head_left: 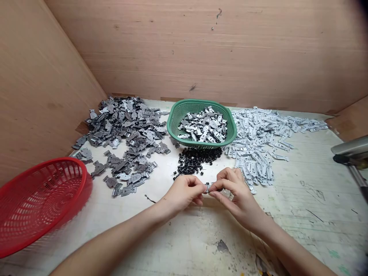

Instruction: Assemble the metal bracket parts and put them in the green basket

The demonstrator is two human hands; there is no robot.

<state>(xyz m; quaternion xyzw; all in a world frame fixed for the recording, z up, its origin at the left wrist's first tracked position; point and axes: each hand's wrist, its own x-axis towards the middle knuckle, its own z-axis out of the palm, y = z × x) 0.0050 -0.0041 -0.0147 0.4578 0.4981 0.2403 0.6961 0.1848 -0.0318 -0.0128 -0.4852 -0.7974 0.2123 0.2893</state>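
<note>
My left hand [186, 190] and my right hand [231, 191] meet over the middle of the table, fingertips nearly touching. Between them is a small metal clip part [207, 186] with a dark piece on it. The left thumb and forefinger pinch one end of it. At its other end the right fingers are closed, partly hiding it. Just beyond the hands lies a heap of small black pieces [191, 161]. Grey metal plates [126, 130] are piled to the left, and white-silver long clip parts [258, 142] to the right.
A green basket [201, 145] holding assembled-looking metal clips [205, 124] stands behind the black pieces. At the left edge is a red basket [83, 180]. A metal tube [350, 149] juts in at the right. Wooden panels [201, 57] wall the back and sides.
</note>
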